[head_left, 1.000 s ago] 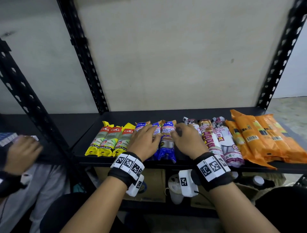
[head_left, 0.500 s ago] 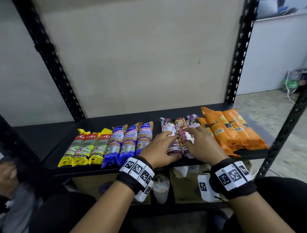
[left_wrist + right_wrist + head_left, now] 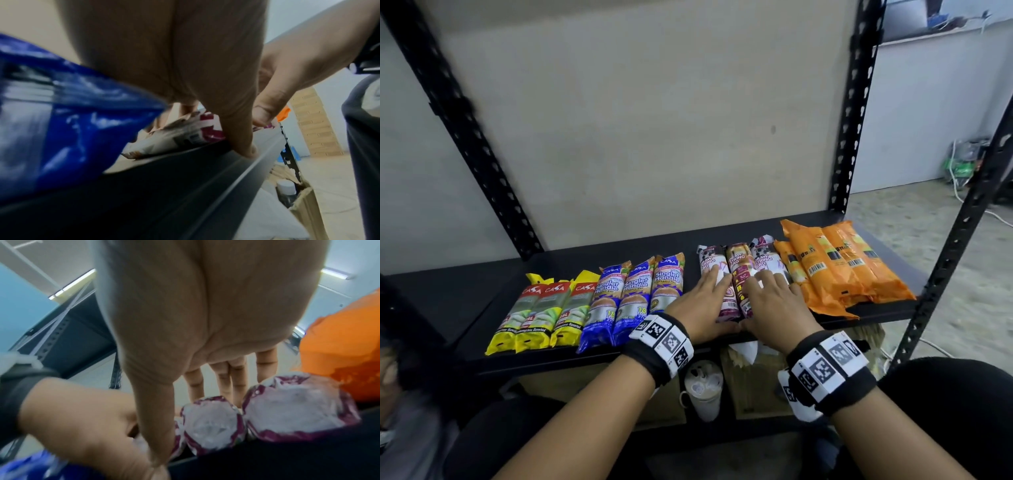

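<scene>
Three maroon-and-white draw-string bag packs [image 3: 736, 263] lie side by side on the black shelf [image 3: 619, 250], between blue packs [image 3: 637, 287] and orange packs [image 3: 835, 267]. My left hand [image 3: 702, 305] rests flat on the leftmost maroon pack, fingers straight. My right hand [image 3: 770, 305] lies flat over the other two, fingers spread. In the right wrist view the right hand's fingers [image 3: 226, 382] reach over the packs' round ends [image 3: 211, 423]. In the left wrist view the left thumb [image 3: 240, 133] touches the shelf's front edge [image 3: 205, 186] beside a maroon pack [image 3: 185, 134].
Three yellow packs [image 3: 541, 308] lie at the row's left end. Black slotted uprights [image 3: 849, 102] frame the shelf. Below it stand a lidded cup [image 3: 703, 387] and a cardboard box [image 3: 756, 380]. Another person's hand [image 3: 387, 373] shows at the far left.
Both hands have moved right, off the blue packs and onto the maroon packs. The view has swung right with them, and the fingers now lie flatter.
</scene>
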